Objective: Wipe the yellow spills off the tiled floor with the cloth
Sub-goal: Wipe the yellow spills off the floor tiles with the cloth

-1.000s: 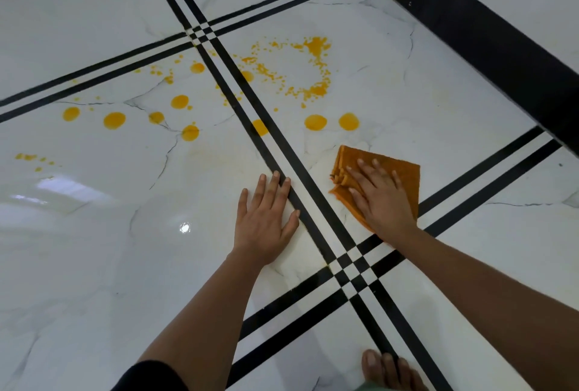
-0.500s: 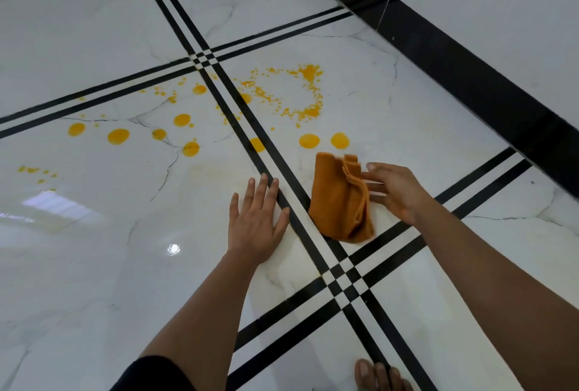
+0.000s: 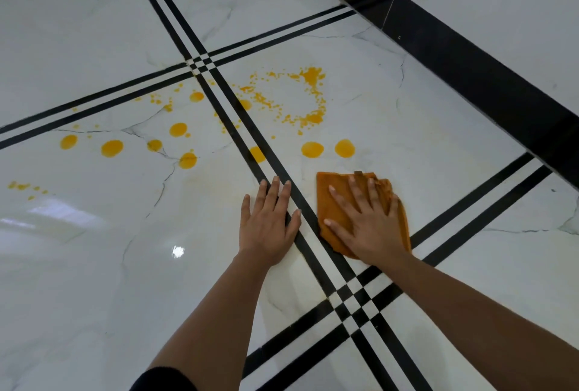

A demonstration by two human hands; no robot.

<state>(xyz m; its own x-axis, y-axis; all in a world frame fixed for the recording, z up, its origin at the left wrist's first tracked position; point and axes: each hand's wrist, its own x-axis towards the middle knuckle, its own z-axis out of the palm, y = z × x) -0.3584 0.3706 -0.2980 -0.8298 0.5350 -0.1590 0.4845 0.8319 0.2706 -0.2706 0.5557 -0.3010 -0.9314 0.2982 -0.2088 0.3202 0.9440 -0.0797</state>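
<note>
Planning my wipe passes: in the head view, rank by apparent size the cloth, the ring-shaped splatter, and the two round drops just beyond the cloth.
1. Ring-shaped splatter, the widest patch, though farther away.
2. Cloth, partly hidden under the right hand.
3. The two round drops: they look alike, so no ranking between them.

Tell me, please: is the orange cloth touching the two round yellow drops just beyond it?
Apart. The head view shows a strip of bare white tile between the cloth and the two round drops, under the right hand.
</note>
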